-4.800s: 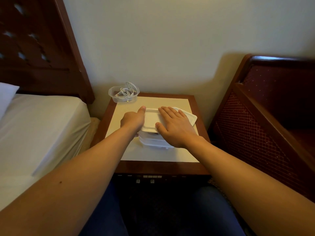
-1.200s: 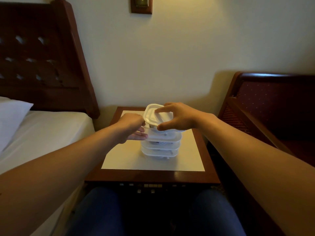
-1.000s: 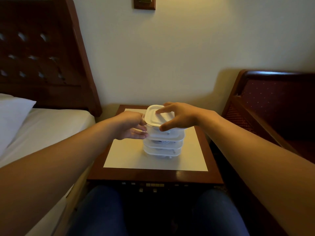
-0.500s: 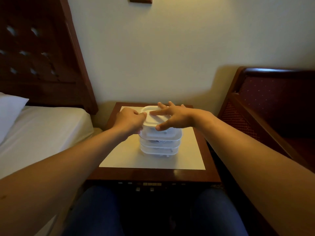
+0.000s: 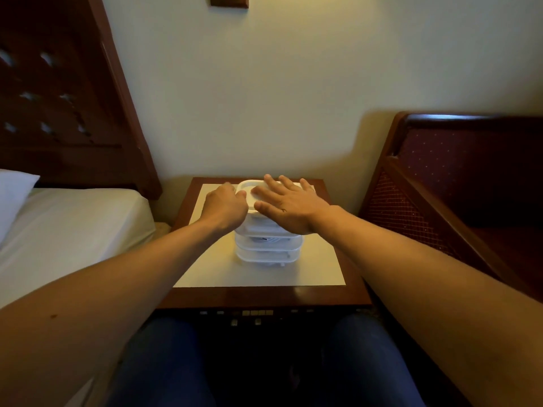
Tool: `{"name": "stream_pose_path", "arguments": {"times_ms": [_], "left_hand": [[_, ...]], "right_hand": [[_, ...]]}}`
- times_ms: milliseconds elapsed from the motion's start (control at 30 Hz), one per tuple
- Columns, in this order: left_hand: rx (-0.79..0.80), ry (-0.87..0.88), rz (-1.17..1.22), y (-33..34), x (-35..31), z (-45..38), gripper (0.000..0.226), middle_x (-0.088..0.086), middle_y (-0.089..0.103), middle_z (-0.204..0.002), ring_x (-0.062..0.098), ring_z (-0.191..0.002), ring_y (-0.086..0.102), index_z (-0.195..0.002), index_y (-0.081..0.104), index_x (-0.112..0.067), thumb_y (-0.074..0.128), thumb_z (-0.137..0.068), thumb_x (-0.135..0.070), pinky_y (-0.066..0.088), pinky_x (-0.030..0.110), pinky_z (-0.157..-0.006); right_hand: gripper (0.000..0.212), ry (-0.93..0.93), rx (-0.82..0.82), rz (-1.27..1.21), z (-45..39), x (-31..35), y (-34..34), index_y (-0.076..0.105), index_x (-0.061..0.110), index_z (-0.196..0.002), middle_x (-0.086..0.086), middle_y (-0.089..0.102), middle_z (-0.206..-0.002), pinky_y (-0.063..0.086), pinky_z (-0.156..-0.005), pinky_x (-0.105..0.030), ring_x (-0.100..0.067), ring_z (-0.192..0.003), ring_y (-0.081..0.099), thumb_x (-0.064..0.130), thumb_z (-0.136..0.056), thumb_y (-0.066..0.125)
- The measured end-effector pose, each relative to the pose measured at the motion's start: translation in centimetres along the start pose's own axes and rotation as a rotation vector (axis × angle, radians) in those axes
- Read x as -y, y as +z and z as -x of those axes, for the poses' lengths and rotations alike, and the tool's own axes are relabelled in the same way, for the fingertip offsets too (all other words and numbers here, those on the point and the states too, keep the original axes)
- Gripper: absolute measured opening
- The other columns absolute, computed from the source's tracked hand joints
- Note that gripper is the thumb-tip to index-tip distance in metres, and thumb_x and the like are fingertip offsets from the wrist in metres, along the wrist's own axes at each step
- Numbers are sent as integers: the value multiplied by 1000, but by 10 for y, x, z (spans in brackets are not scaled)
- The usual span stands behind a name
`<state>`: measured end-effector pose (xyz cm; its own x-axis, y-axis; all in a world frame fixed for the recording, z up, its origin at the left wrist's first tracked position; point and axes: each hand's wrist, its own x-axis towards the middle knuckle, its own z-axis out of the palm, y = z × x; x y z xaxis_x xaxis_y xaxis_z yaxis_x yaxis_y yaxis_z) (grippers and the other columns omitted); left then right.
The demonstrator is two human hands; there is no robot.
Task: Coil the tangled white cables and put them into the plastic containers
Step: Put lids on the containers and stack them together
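Note:
A stack of three clear plastic containers (image 5: 268, 249) stands in the middle of the bedside table (image 5: 261, 295). Coiled white cables (image 5: 266, 239) show through their walls. A white lid (image 5: 246, 191) sits on the top container. My right hand (image 5: 289, 205) lies flat on that lid with straight, spread fingers. My left hand (image 5: 224, 208) is at the lid's left edge with curled fingers; whether they grip the container's rim is hidden.
A bed with white sheet (image 5: 64, 230) and pillow (image 5: 13, 192) lies to the left under a dark wooden headboard (image 5: 64, 92). A dark red armchair (image 5: 464, 183) stands to the right. The wall is close behind the table. My knees are under its front edge.
The top container, held above the stack a second ago, now rests on it. My right hand went from gripping its lid to lying flat on top.

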<state>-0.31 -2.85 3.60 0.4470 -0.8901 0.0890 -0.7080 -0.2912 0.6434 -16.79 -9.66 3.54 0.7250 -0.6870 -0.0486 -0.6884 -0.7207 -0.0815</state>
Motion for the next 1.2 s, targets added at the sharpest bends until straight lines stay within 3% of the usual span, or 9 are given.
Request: {"name": "stream_pose_path", "arguments": {"times_ms": [100, 233, 333, 467, 567, 733, 900, 1100, 1200], "left_hand": [[73, 105, 0, -7, -2, 3, 53, 12, 43, -157, 35, -141, 42, -159, 29, -22, 39, -108, -27, 37, 41, -111], [84, 137, 44, -6, 8, -1, 46, 9, 48, -153, 32, -140, 44, -152, 44, -20, 40, -106, -26, 36, 42, -113], [123, 21, 280, -9, 15, -8, 48, 1, 48, -155, 24, -141, 44, -149, 49, -22, 50, -102, -25, 36, 38, -114], [145, -62, 476, -6, 15, -9, 46, -4, 50, -151, 24, -135, 47, -148, 51, -27, 52, -103, -30, 41, 42, -112], [119, 16, 427, 0, 16, -5, 46, -1, 47, -153, 25, -137, 45, -151, 47, -25, 47, -106, -34, 39, 37, -108], [84, 63, 351, 5, 18, -7, 43, 2, 50, -147, 18, -120, 48, -150, 46, -26, 42, -108, -34, 44, 35, -95], [59, 100, 251, 11, 20, -3, 47, 1, 43, -158, 26, -144, 39, -155, 39, -25, 36, -110, -33, 37, 40, -114], [46, 181, 81, 11, 22, -3, 47, 3, 42, -158, 27, -145, 39, -156, 36, -23, 33, -110, -32, 36, 38, -113], [117, 125, 161, 12, 22, -8, 47, 3, 42, -157, 31, -140, 42, -157, 33, -31, 29, -110, -34, 44, 44, -107]], "right_hand": [[55, 30, -11, -185, 1, -2, -8, 22, 42, -158, 8, 0, -170, -9, -123, -57, -21, -157, -5, 57, -106, 14], [47, 187, -320, -558, 6, -3, -12, 44, 29, -151, 2, 14, -169, -4, -124, -52, -22, -157, 5, 41, -106, 45], [55, 445, -406, -696, 6, -12, -4, 39, 27, -154, -3, 23, -167, 13, -123, -55, -27, -154, 19, 41, -101, 47], [51, 500, -331, -1041, 12, -16, 2, 36, 16, -156, -2, 35, -162, 27, -119, -37, -23, -148, 33, 25, -106, 40], [48, 498, -339, -944, 14, -13, 4, 40, 17, -154, -1, 41, -158, 30, -121, -41, -23, -146, 37, 26, -107, 38], [42, 509, -348, -777, 11, -12, 5, 53, 19, -144, -4, 57, -144, 43, -107, -40, -27, -134, 51, 31, -107, 40], [41, 553, -417, -719, 8, -10, 13, 45, 21, -148, -6, 53, -146, 45, -106, -39, -27, -130, 52, 29, -108, 42], [39, 561, -418, -633, 11, -7, 16, 42, 22, -148, -5, 54, -144, 47, -96, -35, -25, -124, 55, 28, -109, 37], [38, 534, -392, -769, 13, -5, 18, 44, 23, -145, -7, 54, -143, 48, -96, -38, -24, -121, 53, 32, -111, 29]]}}
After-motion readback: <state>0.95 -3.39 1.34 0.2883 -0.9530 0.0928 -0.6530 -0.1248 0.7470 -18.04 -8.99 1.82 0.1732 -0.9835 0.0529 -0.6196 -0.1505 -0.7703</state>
